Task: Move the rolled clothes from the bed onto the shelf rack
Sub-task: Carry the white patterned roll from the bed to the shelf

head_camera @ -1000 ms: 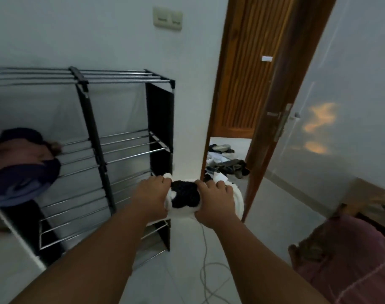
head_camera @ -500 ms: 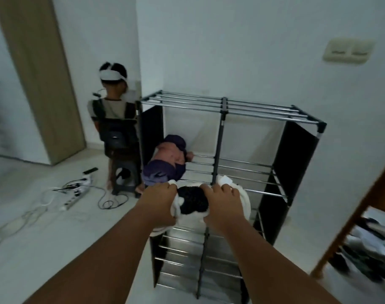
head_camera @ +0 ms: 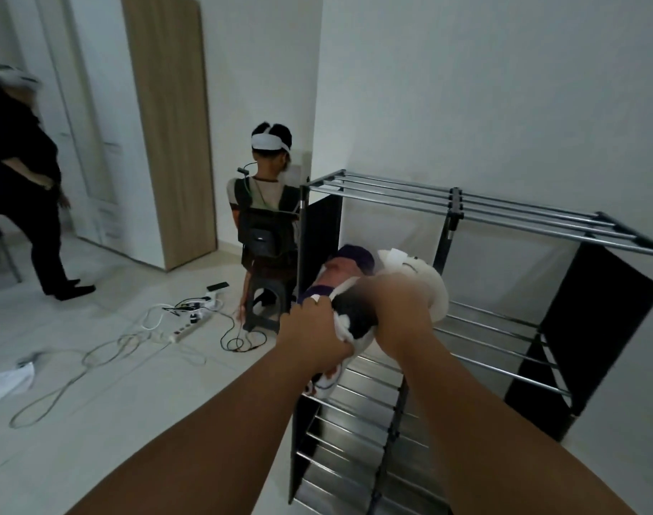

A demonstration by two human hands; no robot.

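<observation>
Head view, looking down over both forearms toward a metal shelf rack [head_camera: 466,210] that stands against a white wall [head_camera: 503,87]. Left hand [head_camera: 312,332] and right hand [head_camera: 403,310] are both closed around one rolled bundle of clothes [head_camera: 354,317], white cloth with a dark patch in the middle, one hand on each side of it. The right hand is blurred, so its fingers cannot be told apart. The bundle is held in the air in front of the rack, at about the height of the middle shelf, over the left half of the frame; whether it touches the rails cannot be told.

A second rolled bundle [head_camera: 340,271], pinkish with a dark purple wrap, lies on the middle shelf at the left end, just beside the black side panel [head_camera: 321,232] and partly hidden behind the held bundle. The top rails and the right half of the middle shelf are bare.

Background, left of the rack: a person sitting on a stool [head_camera: 265,224] with their back to the camera, wearing a white headband; a power strip [head_camera: 185,330] with loose cables on the pale floor; a wooden wardrobe [head_camera: 172,124]; and a person standing in dark clothes [head_camera: 24,180] at the far left edge.
</observation>
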